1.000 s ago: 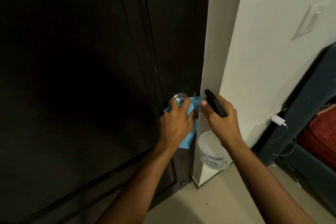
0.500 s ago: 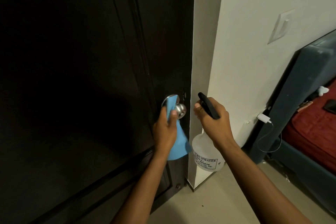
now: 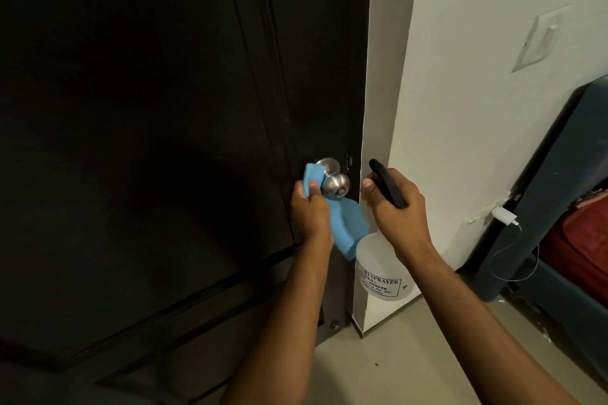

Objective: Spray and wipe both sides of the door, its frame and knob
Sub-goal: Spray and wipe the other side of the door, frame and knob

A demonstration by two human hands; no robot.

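Head view looks down at my two hands working at the latch edge of the dark door (image 3: 148,141). My left hand (image 3: 311,214) pinches the blue cloth (image 3: 345,227) between thumb and fingers, the upper fold pressed to the left flank of the steel knob (image 3: 334,182) while the loose tail hangs below, just touching the bottle. My right hand (image 3: 396,207) is curled round the black head of the spray bottle (image 3: 378,270), nozzle pointing toward the knob and the door edge — whether a finger rests on the trigger I cannot tell. To wipe well, I judge the cloth should wrap right round the knob and twist, reaching the neck and the round plate behind it, with the tail gathered so it doesn't drag; any spraying should be short, aimed at the metal, not the pale wall (image 3: 460,108). Counted: one door, one knob, one cloth, one bottle — plus one wall switch (image 3: 539,39) and one white charger (image 3: 503,215) plugged in near the floor.
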